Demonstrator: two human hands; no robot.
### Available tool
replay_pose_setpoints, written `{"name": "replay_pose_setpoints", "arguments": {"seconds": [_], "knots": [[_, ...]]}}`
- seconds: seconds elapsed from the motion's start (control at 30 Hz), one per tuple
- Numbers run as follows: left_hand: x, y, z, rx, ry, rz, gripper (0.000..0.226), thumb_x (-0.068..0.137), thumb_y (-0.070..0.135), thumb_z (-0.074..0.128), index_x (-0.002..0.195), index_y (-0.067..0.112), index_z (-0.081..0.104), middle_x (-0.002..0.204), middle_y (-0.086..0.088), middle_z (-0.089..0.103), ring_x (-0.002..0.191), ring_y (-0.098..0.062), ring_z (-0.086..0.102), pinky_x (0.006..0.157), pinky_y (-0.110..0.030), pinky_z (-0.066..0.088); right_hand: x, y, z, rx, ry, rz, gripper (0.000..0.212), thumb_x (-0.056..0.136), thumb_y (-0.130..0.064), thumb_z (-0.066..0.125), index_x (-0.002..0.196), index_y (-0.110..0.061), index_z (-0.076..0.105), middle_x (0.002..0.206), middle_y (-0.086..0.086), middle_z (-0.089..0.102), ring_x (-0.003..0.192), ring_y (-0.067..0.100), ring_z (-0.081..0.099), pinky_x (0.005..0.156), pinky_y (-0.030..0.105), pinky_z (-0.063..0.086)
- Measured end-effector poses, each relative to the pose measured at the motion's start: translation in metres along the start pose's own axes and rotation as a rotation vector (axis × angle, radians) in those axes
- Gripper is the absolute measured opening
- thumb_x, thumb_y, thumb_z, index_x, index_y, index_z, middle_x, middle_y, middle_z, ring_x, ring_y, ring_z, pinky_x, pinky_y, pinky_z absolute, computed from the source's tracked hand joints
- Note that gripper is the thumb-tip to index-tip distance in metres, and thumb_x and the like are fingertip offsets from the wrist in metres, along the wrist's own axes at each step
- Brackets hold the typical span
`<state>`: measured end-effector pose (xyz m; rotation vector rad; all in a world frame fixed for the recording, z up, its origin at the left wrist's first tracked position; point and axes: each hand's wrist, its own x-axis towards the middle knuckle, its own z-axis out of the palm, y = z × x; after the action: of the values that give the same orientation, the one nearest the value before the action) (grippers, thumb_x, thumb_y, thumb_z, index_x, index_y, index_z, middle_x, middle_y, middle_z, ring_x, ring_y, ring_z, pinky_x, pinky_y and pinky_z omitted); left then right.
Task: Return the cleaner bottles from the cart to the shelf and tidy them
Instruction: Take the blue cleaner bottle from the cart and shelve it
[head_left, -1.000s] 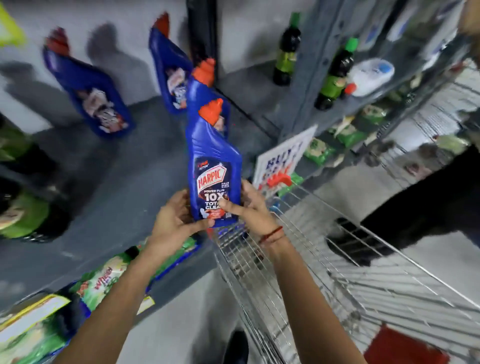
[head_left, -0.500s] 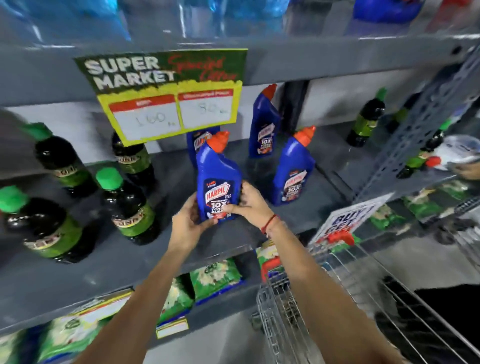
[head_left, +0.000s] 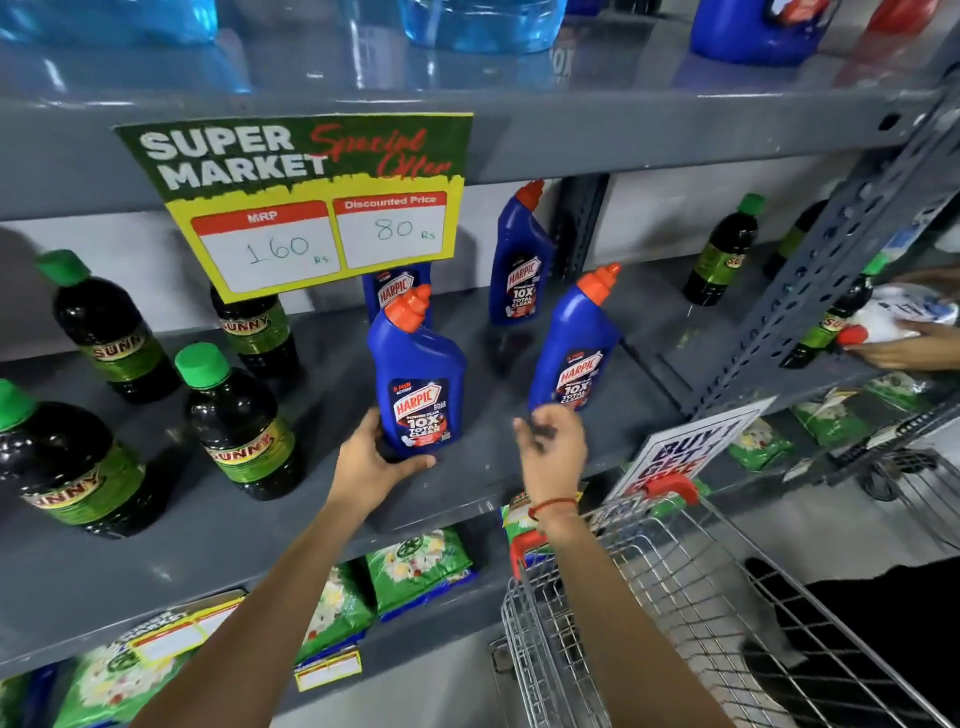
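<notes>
A blue Harpic cleaner bottle (head_left: 418, 379) with an orange cap stands upright near the front of the grey shelf (head_left: 311, 499). My left hand (head_left: 371, 460) grips its base from the left. My right hand (head_left: 553, 447) hovers open just right of it, touching nothing. Three more Harpic bottles stand on the same shelf: one to the right (head_left: 576, 343), one further back (head_left: 519, 260), and one behind the held bottle (head_left: 387, 291), partly hidden by the price sign. The wire cart (head_left: 675, 597) sits at the lower right; its visible part holds no bottles.
Dark green-capped Sunny bottles (head_left: 234, 421) fill the shelf's left side. A yellow price sign (head_left: 311, 208) hangs from the upper shelf. A perforated upright post (head_left: 810, 280) bounds the bay at right. Another person's hand (head_left: 904, 348) holds a white bottle beyond it. Green packets lie on the lower shelf.
The bottle has gone from above the cart onto the shelf. My right hand has let go of it and moved right; my left hand still holds it.
</notes>
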<state>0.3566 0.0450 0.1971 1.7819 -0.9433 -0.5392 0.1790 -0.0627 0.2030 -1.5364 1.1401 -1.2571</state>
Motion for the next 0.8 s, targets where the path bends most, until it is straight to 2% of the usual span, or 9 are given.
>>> {"name": "replay_pose_setpoints", "arguments": {"seconds": [0.03,0.1,0.2,0.3,0.4,0.5,0.63,0.8], "knots": [[0.002,0.0,0.0,0.009,-0.006,-0.014,0.07,0.051,0.023,0.088,0.111,0.02,0.053,0.092,0.014,0.066,0.082,0.007,0.059,0.066,-0.003,0.042,0.001,0.005,-0.009,-0.026,0.115,0.025,0.032,0.071,-0.004,0.075,0.097,-0.005,0.056,0.096,0.016,0.052,0.083,0.03,0.055,0.077,0.051,0.053],[0.008,0.001,0.0,0.044,-0.013,-0.031,0.067,0.05,0.024,0.089,0.109,0.019,0.056,0.092,0.009,0.066,0.079,0.006,0.058,0.065,-0.006,0.041,0.013,0.012,-0.021,-0.111,0.17,0.119,0.065,0.063,-0.013,0.083,0.117,-0.005,0.049,0.111,0.017,0.046,0.099,0.031,0.053,0.09,0.049,0.049],[0.014,0.003,-0.001,0.107,-0.039,-0.048,0.06,0.049,0.027,0.089,0.1,0.018,0.059,0.088,0.008,0.065,0.075,0.002,0.057,0.063,-0.007,0.039,0.037,0.013,-0.027,-0.196,0.044,0.162,0.107,0.055,-0.025,0.088,0.14,-0.008,0.026,0.138,0.02,0.034,0.126,0.033,0.042,0.105,0.042,0.037],[0.017,0.003,0.0,0.135,-0.043,-0.056,0.058,0.048,0.028,0.089,0.097,0.016,0.062,0.088,0.006,0.066,0.079,-0.009,0.061,0.068,-0.019,0.044,0.052,0.013,-0.023,-0.239,-0.029,0.14,0.127,0.048,-0.034,0.09,0.145,-0.013,0.012,0.146,0.019,0.026,0.133,0.032,0.035,0.106,0.039,0.035],[0.02,0.004,-0.001,0.145,-0.057,-0.051,0.054,0.047,0.029,0.089,0.093,0.018,0.062,0.088,0.005,0.068,0.082,-0.012,0.062,0.075,-0.025,0.045,0.057,0.017,-0.018,-0.224,-0.047,0.12,0.131,0.044,-0.039,0.09,0.145,-0.02,0.009,0.146,0.015,0.03,0.132,0.029,0.036,0.107,0.038,0.034],[0.022,0.005,-0.002,0.142,-0.079,-0.054,0.052,0.047,0.029,0.089,0.09,0.022,0.061,0.088,0.005,0.069,0.082,-0.011,0.063,0.078,-0.027,0.046,0.058,0.02,-0.015,-0.226,0.001,0.123,0.122,0.045,-0.038,0.088,0.143,-0.017,0.017,0.141,0.013,0.038,0.127,0.028,0.042,0.104,0.037,0.038],[0.021,0.006,0.0,0.135,-0.055,-0.053,0.052,0.047,0.029,0.089,0.087,0.027,0.057,0.085,0.009,0.066,0.078,-0.006,0.06,0.074,-0.024,0.044,0.057,0.022,-0.013,-0.252,0.064,0.12,0.113,0.045,-0.035,0.087,0.138,-0.013,0.026,0.129,0.013,0.046,0.116,0.028,0.051,0.094,0.035,0.044],[0.02,0.007,0.001,0.13,-0.047,-0.057,0.051,0.047,0.027,0.089,0.087,0.026,0.057,0.084,0.01,0.064,0.072,0.005,0.056,0.064,-0.012,0.041,0.057,0.021,-0.014,-0.238,0.071,0.114,0.11,0.045,-0.032,0.087,0.136,-0.012,0.029,0.126,0.012,0.049,0.112,0.026,0.053,0.093,0.033,0.045]]}}
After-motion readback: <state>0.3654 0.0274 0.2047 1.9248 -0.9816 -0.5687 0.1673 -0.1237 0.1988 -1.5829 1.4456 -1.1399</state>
